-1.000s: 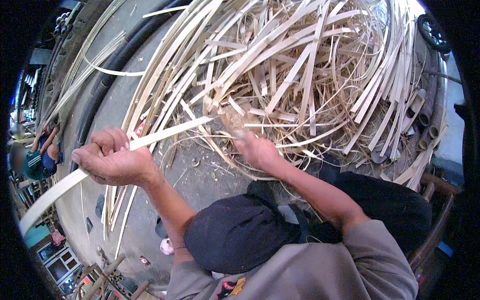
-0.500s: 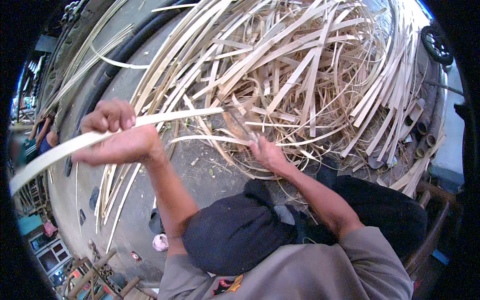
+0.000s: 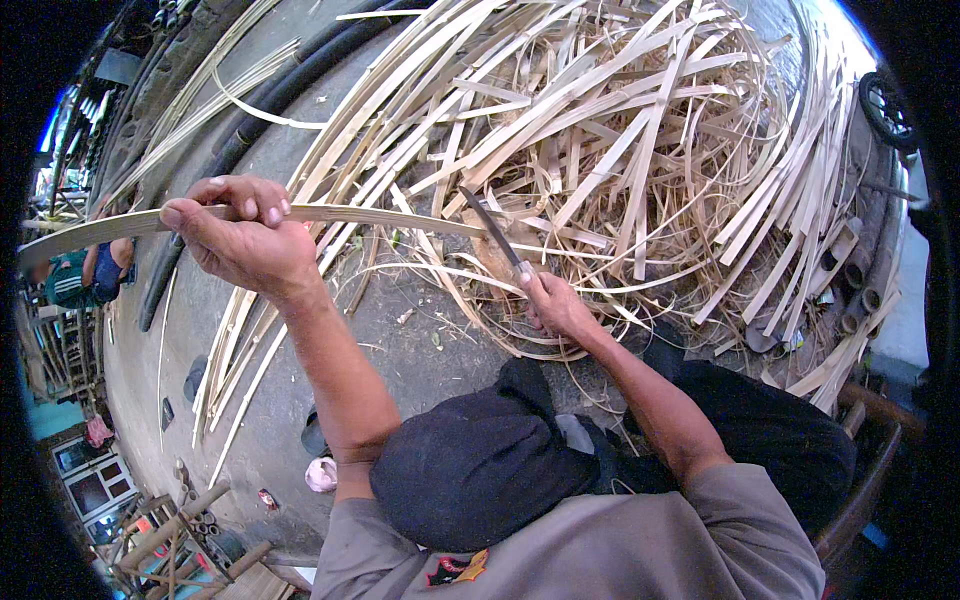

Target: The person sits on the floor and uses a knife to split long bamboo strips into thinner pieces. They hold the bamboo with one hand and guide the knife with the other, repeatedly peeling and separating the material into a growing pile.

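My left hand (image 3: 245,240), raised at the left, is closed on a long, flat bamboo strip (image 3: 375,215). One end of the strip runs off to the far left. Its other end reaches the blade of a knife (image 3: 488,222) in front of me. My right hand (image 3: 556,308) is closed around the knife's handle, with the blade pointing up and to the left. Whether the blade touches the strip or lies just beside its tip, I cannot tell. Below the blade is a brownish piece (image 3: 492,258), partly hidden by the knife.
A large heap of bamboo strips and shavings (image 3: 620,130) covers the floor ahead. Long strips (image 3: 230,360) lie to the left, near a black pipe (image 3: 235,145). Bamboo tubes (image 3: 868,265) stand at the right. Another person (image 3: 95,275) is at the far left.
My left hand has turned over with the bamboo strip, and the strip's far-left end has risen. The knife now shows more clearly at the strip's right end, and my view has shifted slightly.
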Motion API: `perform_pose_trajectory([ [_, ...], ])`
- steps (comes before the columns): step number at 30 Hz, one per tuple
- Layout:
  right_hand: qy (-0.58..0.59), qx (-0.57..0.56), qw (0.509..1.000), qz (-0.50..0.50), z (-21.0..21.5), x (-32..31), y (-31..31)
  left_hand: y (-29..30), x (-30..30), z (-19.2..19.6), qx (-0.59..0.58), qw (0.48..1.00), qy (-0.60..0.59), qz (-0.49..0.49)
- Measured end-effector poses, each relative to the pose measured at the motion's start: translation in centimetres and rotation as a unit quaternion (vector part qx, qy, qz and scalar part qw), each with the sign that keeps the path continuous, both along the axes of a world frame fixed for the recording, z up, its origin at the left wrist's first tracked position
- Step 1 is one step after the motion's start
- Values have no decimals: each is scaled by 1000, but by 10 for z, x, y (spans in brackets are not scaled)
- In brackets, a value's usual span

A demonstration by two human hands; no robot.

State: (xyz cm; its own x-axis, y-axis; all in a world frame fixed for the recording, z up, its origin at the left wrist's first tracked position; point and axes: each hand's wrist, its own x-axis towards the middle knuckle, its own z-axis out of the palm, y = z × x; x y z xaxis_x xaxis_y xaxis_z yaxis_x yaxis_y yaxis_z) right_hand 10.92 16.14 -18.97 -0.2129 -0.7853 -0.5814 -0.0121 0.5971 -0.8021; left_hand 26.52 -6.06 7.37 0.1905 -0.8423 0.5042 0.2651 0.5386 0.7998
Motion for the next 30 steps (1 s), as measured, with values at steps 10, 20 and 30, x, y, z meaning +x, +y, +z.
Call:
perform_pose_trajectory([
  [10, 387, -19, 903, 185, 64, 16, -10, 29, -9, 40, 14, 997, -58, -41],
  [20, -57, -347, 936, -31, 63, 77, -6, 81, -115, 75, 56, 931, -128, -337],
  [30, -98, -486, 713, -496, 132, -112, -5, 66, -101, -17, 96, 892, -270, -349],
])
